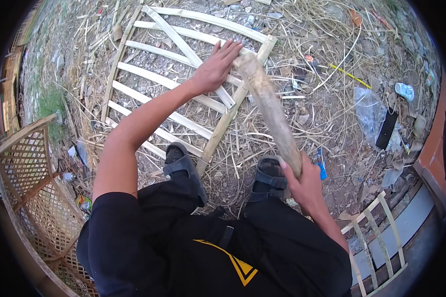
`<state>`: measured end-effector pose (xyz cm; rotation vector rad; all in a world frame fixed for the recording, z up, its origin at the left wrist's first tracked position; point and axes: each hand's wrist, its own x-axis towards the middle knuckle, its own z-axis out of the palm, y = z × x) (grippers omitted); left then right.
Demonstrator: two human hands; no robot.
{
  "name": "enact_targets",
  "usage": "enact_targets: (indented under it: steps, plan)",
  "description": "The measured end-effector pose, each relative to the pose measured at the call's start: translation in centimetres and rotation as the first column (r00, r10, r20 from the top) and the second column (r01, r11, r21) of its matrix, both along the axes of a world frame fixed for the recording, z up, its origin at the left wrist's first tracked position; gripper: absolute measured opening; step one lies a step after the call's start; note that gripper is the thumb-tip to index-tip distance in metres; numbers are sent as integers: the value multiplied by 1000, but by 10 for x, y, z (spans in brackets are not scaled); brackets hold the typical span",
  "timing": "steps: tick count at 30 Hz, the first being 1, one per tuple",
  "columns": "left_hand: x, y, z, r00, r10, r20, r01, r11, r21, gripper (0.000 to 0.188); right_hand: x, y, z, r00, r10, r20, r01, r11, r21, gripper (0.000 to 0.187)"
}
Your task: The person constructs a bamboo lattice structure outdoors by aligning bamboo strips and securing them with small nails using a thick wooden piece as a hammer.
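A thick, rough wooden club (pixel 275 111) slants away from me, its handle end in my closed right hand (pixel 305 185). The club's far end is over or on the side rail (pixel 225 119) of a pale slatted wooden frame (pixel 166 76) lying on the ground; contact cannot be made out. My left hand (pixel 217 68) rests with fingers stretched out on the frame's upper right part, close beside the club's head. Under that hand and wrist runs a diagonal slat (pixel 176 39), laid across several crosswise slats. The club hides part of the rail joint.
Wood shavings and litter cover the stony ground. A curved woven lattice piece (pixel 37 183) stands at left. Another small slatted frame (pixel 374 237) is at lower right. A clear plastic bag (pixel 369 109), a black strip (pixel 386 128) and a paper cup (pixel 404 91) lie at right.
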<state>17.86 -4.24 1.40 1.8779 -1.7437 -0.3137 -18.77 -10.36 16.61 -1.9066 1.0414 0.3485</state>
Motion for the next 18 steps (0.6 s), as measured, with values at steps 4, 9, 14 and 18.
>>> enact_targets:
  steps: [4,9,14,18]
  plan:
    - [1,5,4,995,-15,-99,21,998,63,51,3,6,23,888,-127,442,170,984,-58,39]
    - [-4,-9,-2,999,21,-30,-23,999,-45,52,-11,16,-27,961,172,217,-142,978,-150,45]
    - [6,-1,1,1000,-9,-20,8,998,-69,50,9,8,-1,981,-140,137,127,987,100,45]
    - [-22,24,20,989,150,5,-148,979,-139,42,5,-12,0,923,-284,260,286,958,30,41]
